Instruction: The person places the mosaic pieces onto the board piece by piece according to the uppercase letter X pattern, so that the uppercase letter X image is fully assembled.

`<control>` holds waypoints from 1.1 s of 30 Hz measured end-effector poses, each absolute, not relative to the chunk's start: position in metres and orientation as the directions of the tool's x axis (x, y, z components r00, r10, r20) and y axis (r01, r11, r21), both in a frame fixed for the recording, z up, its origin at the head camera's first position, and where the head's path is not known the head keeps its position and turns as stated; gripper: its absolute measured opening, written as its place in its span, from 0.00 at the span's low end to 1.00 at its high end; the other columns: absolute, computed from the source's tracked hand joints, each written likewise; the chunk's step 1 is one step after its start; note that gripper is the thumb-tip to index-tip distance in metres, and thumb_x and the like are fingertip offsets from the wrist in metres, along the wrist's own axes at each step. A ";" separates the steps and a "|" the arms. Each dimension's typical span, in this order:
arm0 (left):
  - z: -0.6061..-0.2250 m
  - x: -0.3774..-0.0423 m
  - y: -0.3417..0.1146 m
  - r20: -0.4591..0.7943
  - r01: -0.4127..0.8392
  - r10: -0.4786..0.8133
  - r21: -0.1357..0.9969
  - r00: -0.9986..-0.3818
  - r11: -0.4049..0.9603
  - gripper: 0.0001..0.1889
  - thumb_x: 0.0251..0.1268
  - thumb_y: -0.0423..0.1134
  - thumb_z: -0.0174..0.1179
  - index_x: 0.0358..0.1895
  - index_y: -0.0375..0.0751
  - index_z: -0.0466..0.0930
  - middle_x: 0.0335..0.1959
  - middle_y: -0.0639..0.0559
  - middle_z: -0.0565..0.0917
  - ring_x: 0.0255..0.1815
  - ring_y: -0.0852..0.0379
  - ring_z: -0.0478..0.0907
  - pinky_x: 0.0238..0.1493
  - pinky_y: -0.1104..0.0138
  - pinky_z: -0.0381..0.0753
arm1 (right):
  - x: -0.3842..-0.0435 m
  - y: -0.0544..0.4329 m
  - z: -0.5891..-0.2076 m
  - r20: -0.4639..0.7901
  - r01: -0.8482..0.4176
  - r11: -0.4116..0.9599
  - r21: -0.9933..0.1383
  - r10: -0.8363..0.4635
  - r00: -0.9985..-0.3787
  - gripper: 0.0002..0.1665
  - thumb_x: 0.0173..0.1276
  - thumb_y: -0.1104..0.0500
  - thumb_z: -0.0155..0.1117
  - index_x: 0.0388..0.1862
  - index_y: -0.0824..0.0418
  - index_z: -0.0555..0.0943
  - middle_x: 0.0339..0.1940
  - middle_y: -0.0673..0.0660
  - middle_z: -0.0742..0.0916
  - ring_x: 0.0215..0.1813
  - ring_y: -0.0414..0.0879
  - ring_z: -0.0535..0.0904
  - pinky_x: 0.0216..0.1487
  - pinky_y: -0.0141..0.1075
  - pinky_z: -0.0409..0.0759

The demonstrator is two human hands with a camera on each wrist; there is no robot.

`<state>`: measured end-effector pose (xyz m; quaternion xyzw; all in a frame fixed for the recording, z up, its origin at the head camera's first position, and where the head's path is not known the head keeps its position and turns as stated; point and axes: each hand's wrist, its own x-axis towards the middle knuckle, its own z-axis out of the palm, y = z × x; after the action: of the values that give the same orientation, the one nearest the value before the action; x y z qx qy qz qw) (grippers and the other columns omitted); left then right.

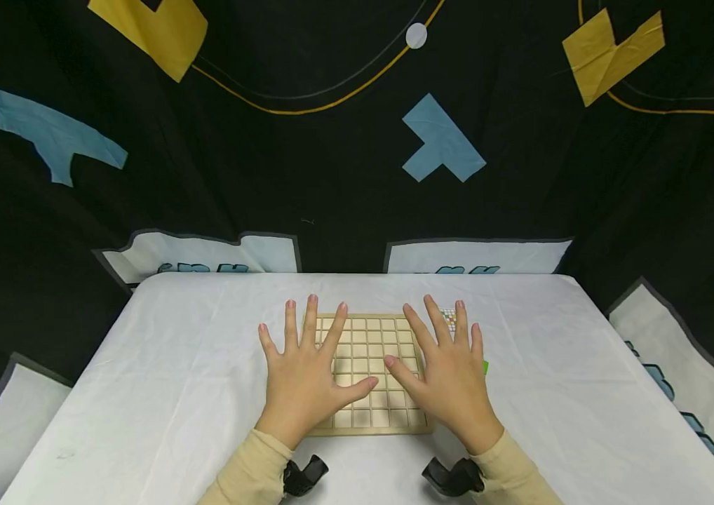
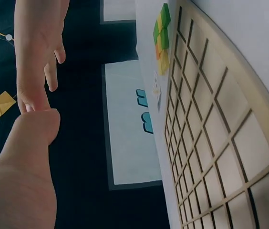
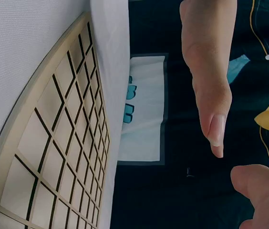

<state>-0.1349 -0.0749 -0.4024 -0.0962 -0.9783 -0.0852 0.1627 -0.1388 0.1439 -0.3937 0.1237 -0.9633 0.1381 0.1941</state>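
A shallow wooden board (image 1: pixel 379 431) divided into square cells lies flat on the white table. My left hand (image 1: pixel 303 382) is spread over its left side, with straight fingers and the thumb pointing inward. Over the right side, my right hand (image 1: pixel 458 386) is spread in the same way, palm down. Both wrist views show the hands held above the board, with nothing in their fingers. Several green, yellow and orange square pieces (image 2: pixel 162 36) sit beyond the board in the left wrist view; in the head view the right hand mostly hides them.
A small card with a coloured grid (image 1: pixel 449 319) lies by the board's far right corner, partly behind the right fingers. The white tablecloth (image 1: pixel 161 393) spreads around the board. A black curtain (image 1: pixel 332 182) with yellow and blue shapes hangs behind the table.
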 end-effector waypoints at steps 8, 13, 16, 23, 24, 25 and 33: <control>-0.410 -0.134 -0.083 0.307 0.189 0.140 0.138 -0.942 0.972 0.62 0.41 0.87 0.49 0.81 0.61 0.44 0.82 0.40 0.45 0.81 0.31 0.38 0.71 0.26 0.39 | -0.140 0.151 -0.400 0.401 -0.290 0.927 -0.237 -0.179 -0.899 0.47 0.64 0.28 0.57 0.79 0.42 0.61 0.81 0.57 0.62 0.81 0.70 0.46 0.72 0.72 0.52; -0.417 -0.132 -0.092 0.297 0.183 0.131 0.156 -0.946 0.971 0.63 0.41 0.86 0.51 0.81 0.56 0.46 0.82 0.38 0.48 0.82 0.32 0.39 0.72 0.28 0.40 | -0.141 0.164 -0.405 0.398 -0.273 0.930 -0.246 -0.160 -0.903 0.46 0.65 0.29 0.57 0.78 0.44 0.62 0.80 0.57 0.65 0.81 0.69 0.48 0.73 0.69 0.54; -0.421 -0.130 -0.097 0.282 0.184 0.128 0.182 -0.951 0.966 0.64 0.41 0.85 0.55 0.81 0.51 0.48 0.81 0.37 0.49 0.82 0.33 0.39 0.73 0.29 0.39 | -0.142 0.175 -0.409 0.391 -0.256 0.934 -0.250 -0.144 -0.909 0.46 0.66 0.30 0.58 0.78 0.46 0.62 0.79 0.58 0.66 0.80 0.68 0.50 0.73 0.68 0.55; -0.435 -0.126 -0.108 0.244 0.193 0.134 0.236 -0.960 0.952 0.67 0.40 0.83 0.59 0.80 0.43 0.50 0.80 0.34 0.51 0.82 0.34 0.43 0.75 0.33 0.43 | -0.152 0.207 -0.421 0.404 -0.208 0.940 -0.270 -0.085 -0.911 0.40 0.65 0.43 0.65 0.72 0.59 0.70 0.69 0.64 0.77 0.71 0.70 0.66 0.65 0.67 0.68; -0.437 -0.125 -0.110 0.238 0.194 0.136 0.240 -0.962 0.951 0.67 0.40 0.82 0.59 0.80 0.42 0.51 0.80 0.34 0.51 0.82 0.35 0.44 0.76 0.34 0.45 | -0.154 0.211 -0.423 0.394 -0.197 0.940 -0.280 -0.075 -0.916 0.39 0.65 0.45 0.65 0.71 0.61 0.71 0.67 0.65 0.79 0.70 0.70 0.68 0.63 0.66 0.70; -0.440 -0.124 -0.111 0.231 0.194 0.137 0.244 -0.963 0.950 0.67 0.40 0.82 0.60 0.80 0.41 0.51 0.80 0.34 0.52 0.82 0.35 0.45 0.76 0.35 0.46 | -0.156 0.215 -0.426 0.374 -0.183 0.940 -0.287 -0.066 -0.925 0.38 0.66 0.46 0.65 0.70 0.63 0.71 0.65 0.65 0.80 0.68 0.69 0.70 0.62 0.66 0.71; -0.461 -0.115 -0.120 0.164 0.194 0.147 0.329 -0.976 0.924 0.69 0.39 0.83 0.60 0.78 0.34 0.52 0.78 0.32 0.56 0.80 0.35 0.53 0.76 0.41 0.55 | -0.178 0.233 -0.444 0.198 -0.085 0.943 -0.323 -0.021 -0.980 0.29 0.70 0.52 0.61 0.66 0.65 0.76 0.60 0.67 0.82 0.62 0.67 0.75 0.58 0.63 0.75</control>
<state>-0.1152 -0.1202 -0.4608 -0.0871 -0.9785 -0.1742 0.0682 -0.1781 0.2328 -0.4439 0.0271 -0.9808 0.1673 0.0962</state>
